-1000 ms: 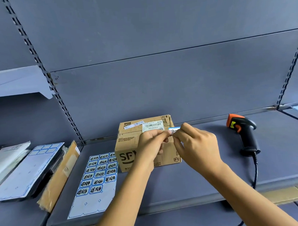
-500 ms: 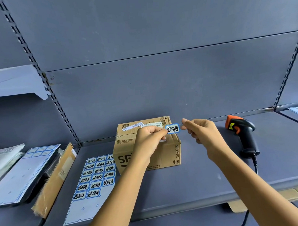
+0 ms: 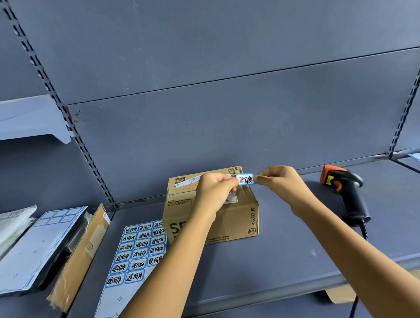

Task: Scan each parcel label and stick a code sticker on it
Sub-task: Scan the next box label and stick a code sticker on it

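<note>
A brown cardboard parcel (image 3: 232, 220) with white labels on top stands on the grey shelf (image 3: 291, 258). Over its top right corner a blue-edged code sticker (image 3: 246, 179) is stretched flat. My left hand (image 3: 213, 190) pinches the sticker's left end and my right hand (image 3: 280, 183) pinches its right end. The sticker hangs a little above the parcel top. A sticker sheet (image 3: 136, 254) lies flat to the left of the parcel. The black and orange scanner (image 3: 343, 190) stands on the shelf to the right, held by neither hand.
On the left shelf section lie a used sticker sheet (image 3: 38, 245), a flat cardboard piece (image 3: 81, 256) and white mail bags (image 3: 9, 225). The scanner's cable (image 3: 362, 232) drops over the shelf's front edge. Slotted uprights (image 3: 67, 111) frame the back panel.
The sticker was first hidden between both hands close over the parcel. My hands have drawn apart and risen slightly, so the sticker now shows stretched flat between them.
</note>
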The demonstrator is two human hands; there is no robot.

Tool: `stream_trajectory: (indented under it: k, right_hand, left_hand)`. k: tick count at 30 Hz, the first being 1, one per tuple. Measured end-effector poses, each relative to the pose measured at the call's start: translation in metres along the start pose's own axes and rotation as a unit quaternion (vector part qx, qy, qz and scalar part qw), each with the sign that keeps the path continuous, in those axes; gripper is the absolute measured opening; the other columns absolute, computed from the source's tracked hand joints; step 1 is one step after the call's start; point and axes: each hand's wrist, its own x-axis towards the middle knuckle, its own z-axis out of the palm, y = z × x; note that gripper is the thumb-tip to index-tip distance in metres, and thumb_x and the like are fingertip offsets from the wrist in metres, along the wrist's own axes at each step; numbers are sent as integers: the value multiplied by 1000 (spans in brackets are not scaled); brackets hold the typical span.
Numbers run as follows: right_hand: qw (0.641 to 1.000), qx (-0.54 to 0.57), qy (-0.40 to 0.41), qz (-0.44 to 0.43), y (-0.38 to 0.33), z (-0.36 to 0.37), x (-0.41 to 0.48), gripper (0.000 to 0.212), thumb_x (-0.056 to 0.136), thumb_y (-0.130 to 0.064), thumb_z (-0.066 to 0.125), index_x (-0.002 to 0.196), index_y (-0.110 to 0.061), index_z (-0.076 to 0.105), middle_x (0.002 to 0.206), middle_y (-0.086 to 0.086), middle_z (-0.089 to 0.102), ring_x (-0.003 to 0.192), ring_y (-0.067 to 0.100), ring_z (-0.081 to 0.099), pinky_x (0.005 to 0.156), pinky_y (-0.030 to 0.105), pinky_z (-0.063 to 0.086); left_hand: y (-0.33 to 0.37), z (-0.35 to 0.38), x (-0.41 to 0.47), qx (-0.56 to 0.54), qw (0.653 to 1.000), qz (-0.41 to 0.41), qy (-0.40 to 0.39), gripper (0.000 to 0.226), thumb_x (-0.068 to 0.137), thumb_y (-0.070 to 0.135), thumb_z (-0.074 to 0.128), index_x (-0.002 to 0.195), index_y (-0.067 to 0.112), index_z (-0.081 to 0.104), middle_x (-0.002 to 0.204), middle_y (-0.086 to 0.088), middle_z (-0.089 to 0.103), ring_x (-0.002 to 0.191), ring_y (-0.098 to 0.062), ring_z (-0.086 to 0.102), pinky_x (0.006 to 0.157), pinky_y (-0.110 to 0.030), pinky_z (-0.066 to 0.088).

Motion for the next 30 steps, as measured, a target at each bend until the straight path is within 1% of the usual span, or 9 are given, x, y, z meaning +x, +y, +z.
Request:
stream_trajectory:
  k: [4,9,15,16,18,20,22,26,30]
  right_hand:
    - [1000,-15,-14,14,-2,2,8,13,89,-17,60,82,-13,71,55,-1,52,54,12,30,47,25,23]
    - [999,-20,-27,33,-1,5,17,21,88,-17,58,90,1,70,59,5,43,57,13,28,48,25,21]
    - [998,-31,-19,55,12,11,24,34,83,-18,61,87,16,60,60,6,32,58,16,23,48,28,17]
    - [998,-31,-19,55,14,12,24,32,81,-19,62,80,13,57,61,6,29,58,16,21,48,28,16]
    - [998,-29,-23,56,16,13,23,17,80,-19,61,74,-5,54,59,4,26,57,16,18,48,28,14]
    - [998,-16,-21,54,20,14,23,14,79,-18,61,74,-11,50,58,3,24,58,16,17,49,29,13]
    - [998,-9,-14,53,22,15,23,16,78,-17,61,72,-11,48,59,4,23,58,17,17,49,29,13]
    - [998,-2,-8,56,23,15,23,29,78,-15,61,61,-12,38,57,3,22,55,16,18,49,27,14]
    - [998,-1,-13,63,25,15,23,32,79,-14,61,58,-13,38,56,2,22,54,16,18,49,27,13]
  left_hand:
    - [-3,1,5,59,998,25,0,30,87,19,63,58,17,60,71,8,62,63,-4,52,55,-17,43]
    - [-8,3,11,151,988,41,6,22,86,20,63,64,23,63,59,10,60,49,0,57,54,-20,41]
    - [-28,-1,14,285,950,114,54,6,85,25,65,80,22,62,80,8,66,77,-14,60,67,-31,52]
    - [-32,-2,14,303,939,151,59,2,87,23,63,86,22,62,88,8,66,84,-14,60,74,-33,51]
    - [-39,-2,11,342,905,242,72,12,90,18,57,99,20,65,102,5,65,98,-17,55,87,-36,45]
    - [-46,0,8,371,862,332,94,24,90,14,50,103,19,69,106,5,67,100,-20,56,85,-38,44]
    - [-50,4,5,392,823,394,114,34,87,18,42,103,20,72,104,8,71,97,-18,61,80,-35,43]
    - [-55,13,0,450,793,402,86,43,89,30,34,109,19,70,112,8,70,111,-15,61,91,-34,42]
    - [-62,20,-6,477,784,391,68,46,90,35,34,112,15,68,114,4,69,117,-16,58,98,-33,28]
